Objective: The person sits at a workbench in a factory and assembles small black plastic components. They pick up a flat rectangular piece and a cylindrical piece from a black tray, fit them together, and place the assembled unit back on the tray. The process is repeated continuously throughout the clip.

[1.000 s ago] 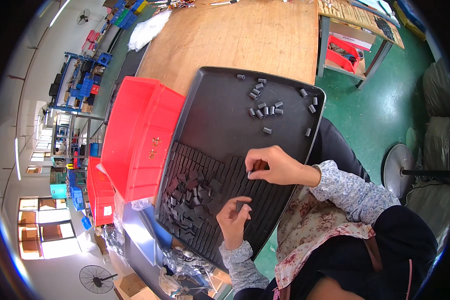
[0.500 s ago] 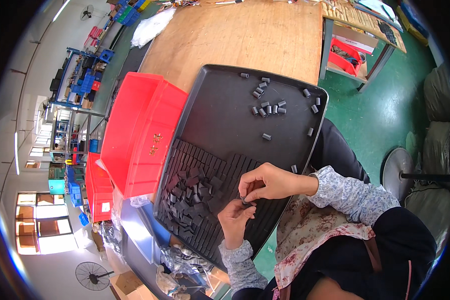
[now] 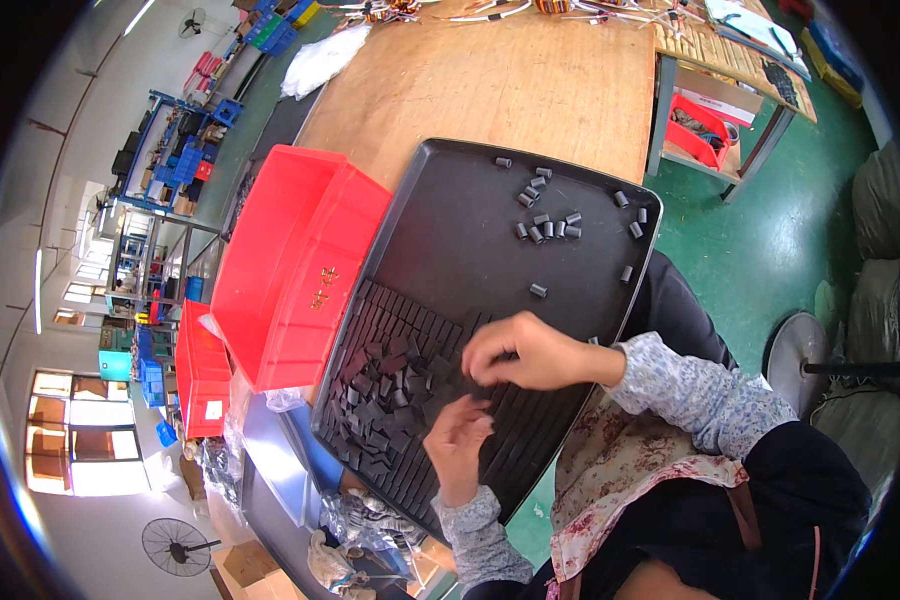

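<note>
Over the black tray (image 3: 450, 235), my right hand (image 3: 530, 352) hangs with its fingers loosely bent downward, slightly smeared by motion. I see nothing between them. Just nearer to me, my left hand (image 3: 457, 440) is raised, its curled fingers apart and no piece visible in them. A gap separates the two hands. Left of them is a heap of loose small black pieces (image 3: 390, 405), lying on rows of closely set black pieces (image 3: 395, 318). Short dark grey tubes (image 3: 547, 230) lie scattered over the tray's far right part.
A red bin (image 3: 290, 270) stands against the tray's left side, with a second red bin (image 3: 200, 375) beyond it. The wooden table (image 3: 490, 80) extends behind the tray. A round-based stand (image 3: 798, 360) is on the green floor at right. Plastic bags (image 3: 365, 515) lie at lower left.
My hands, which were together around a small dark piece, have come apart. The right moved slightly left, the left slightly down and left. The view has shifted a little.
</note>
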`<move>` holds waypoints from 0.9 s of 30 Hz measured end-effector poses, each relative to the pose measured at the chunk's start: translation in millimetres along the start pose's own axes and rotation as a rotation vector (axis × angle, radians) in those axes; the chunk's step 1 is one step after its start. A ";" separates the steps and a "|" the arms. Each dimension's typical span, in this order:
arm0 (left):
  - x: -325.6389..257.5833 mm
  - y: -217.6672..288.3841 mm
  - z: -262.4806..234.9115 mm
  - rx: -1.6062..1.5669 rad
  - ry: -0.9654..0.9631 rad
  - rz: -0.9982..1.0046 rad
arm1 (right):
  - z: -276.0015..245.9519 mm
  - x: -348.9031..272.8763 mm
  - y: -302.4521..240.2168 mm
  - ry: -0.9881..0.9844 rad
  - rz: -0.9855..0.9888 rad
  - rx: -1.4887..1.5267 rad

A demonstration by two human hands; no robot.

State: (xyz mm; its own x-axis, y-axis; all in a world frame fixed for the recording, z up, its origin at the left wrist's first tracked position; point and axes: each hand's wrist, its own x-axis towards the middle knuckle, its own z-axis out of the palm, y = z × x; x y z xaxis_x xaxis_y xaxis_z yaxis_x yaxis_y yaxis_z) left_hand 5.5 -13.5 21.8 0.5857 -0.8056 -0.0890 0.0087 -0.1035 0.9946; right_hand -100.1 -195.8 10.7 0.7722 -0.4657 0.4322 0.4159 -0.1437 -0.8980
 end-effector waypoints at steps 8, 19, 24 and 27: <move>-29.3 2.2 -26.5 0.851 0.112 0.296 | -16.8 52.8 33.4 0.199 0.317 -0.703; -9.7 -3.1 -24.9 0.807 0.097 0.297 | -37.4 15.5 15.9 0.070 0.174 -1.136; 11.1 -7.6 -28.2 0.781 0.093 0.295 | -55.7 -11.0 -0.7 -0.058 0.349 -1.126; 25.1 -11.0 -29.3 0.827 0.057 0.366 | -51.0 -12.9 -1.3 -0.006 0.244 -1.002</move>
State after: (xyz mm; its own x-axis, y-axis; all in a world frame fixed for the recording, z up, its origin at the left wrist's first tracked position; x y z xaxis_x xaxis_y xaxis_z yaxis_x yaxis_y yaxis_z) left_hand 43.9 -15.5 10.2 0.4766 -0.8428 0.2503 -0.7585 -0.2502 0.6018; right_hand -135.0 -234.1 2.2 0.7856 -0.5757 0.2267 -0.3417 -0.7091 -0.6167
